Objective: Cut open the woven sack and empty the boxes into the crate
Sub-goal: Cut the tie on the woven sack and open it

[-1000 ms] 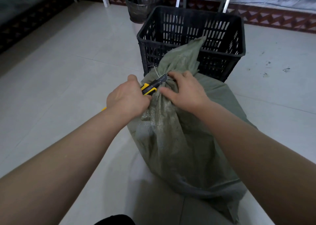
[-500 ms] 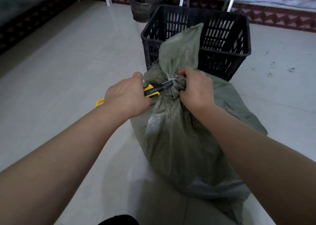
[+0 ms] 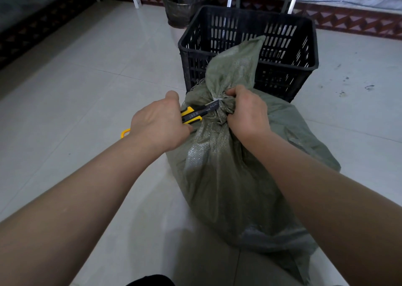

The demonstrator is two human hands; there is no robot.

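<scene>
Your left hand point(image 3: 158, 124) is wrapped tight around the handle of a yellow and black knife point(image 3: 193, 115), with the blade reaching out to the right until its tip meets the tied neck of the sack point(image 3: 228, 177). A yellow loop at the knife's back end pokes out behind your wrist. Your right hand point(image 3: 248, 111) is clenched on the bunched cloth at that same neck, just right of the blade tip, so your fingers and the cutting edge are very close together. A pale tie point(image 3: 217, 98) cinches the neck right where the blade touches.

The sack stands on the tiled floor point(image 3: 76, 90) between your forearms, bulging and still closed; its loose top flap rises above the knot and overlaps the front wall of the crate point(image 3: 217, 24). The crate sits directly behind the sack, touching or nearly touching it, with its open top facing up and nothing visible inside through the slots. No boxes can be seen; the cloth hides whatever is in the sack.

A dark bin point(image 3: 185, 5) stands behind the crate's left corner, near the wall. To your left the floor is bare all the way to the dark edge of the room, and to the right of the sack there is open tile as well, with a few dark marks.
</scene>
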